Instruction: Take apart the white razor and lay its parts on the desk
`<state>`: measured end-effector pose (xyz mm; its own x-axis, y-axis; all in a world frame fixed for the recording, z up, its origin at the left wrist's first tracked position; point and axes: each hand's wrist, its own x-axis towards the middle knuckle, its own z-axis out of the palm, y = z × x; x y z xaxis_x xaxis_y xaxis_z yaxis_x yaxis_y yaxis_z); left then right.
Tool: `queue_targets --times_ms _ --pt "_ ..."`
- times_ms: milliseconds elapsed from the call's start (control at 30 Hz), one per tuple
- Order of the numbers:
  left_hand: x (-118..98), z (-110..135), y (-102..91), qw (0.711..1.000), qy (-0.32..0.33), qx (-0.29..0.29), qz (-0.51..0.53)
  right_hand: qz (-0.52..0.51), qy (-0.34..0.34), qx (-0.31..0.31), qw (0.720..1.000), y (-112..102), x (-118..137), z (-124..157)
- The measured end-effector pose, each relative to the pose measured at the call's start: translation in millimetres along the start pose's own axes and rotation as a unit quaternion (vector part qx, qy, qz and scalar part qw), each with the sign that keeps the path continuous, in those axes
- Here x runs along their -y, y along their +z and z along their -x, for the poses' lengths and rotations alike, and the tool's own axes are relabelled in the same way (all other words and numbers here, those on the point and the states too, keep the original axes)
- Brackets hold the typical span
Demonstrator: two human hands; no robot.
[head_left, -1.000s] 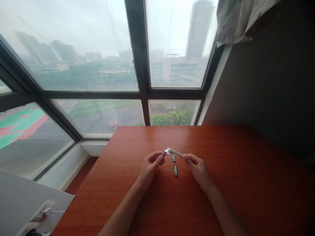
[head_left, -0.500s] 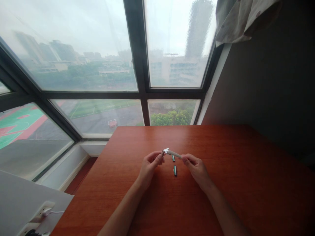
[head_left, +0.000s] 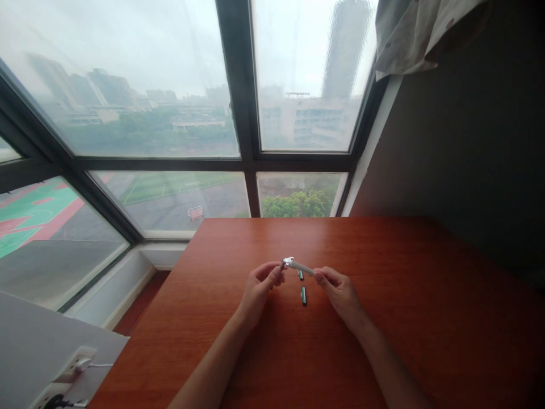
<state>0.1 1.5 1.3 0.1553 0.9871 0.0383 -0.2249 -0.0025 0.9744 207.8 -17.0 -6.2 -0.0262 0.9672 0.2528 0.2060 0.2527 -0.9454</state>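
A razor handle [head_left: 302,266], pale grey with a shiny silver neck, is held up between my two hands over the table. My right hand [head_left: 340,289] pinches its far end from the right, thumb and fingers closed. At the silver end, my left hand [head_left: 260,287] is closed on a small dark razor cartridge [head_left: 283,265], mostly covered by the fingers. Whether the cartridge is joined to the neck I cannot tell. Below the handle, two green-and-black razor cartridges lie on the table: a nearer one [head_left: 304,296] and a farther one [head_left: 300,275], partly hidden by the handle.
The reddish-brown wooden table [head_left: 204,363] reaches back to large dark-framed windows [head_left: 166,165]. A dark wall [head_left: 447,153] stands on the right, with cloth [head_left: 409,40] hanging at the top. At lower left, a plug [head_left: 80,366] with a white cable sits in a wall socket.
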Motion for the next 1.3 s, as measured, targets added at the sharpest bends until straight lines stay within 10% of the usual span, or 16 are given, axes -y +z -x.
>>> queue_targets --times_ms 1300 --pt "-1 0 2.6 0.999 -0.02 0.025 0.007 0.041 -0.022 -0.078 0.996 -2 -13 -1"
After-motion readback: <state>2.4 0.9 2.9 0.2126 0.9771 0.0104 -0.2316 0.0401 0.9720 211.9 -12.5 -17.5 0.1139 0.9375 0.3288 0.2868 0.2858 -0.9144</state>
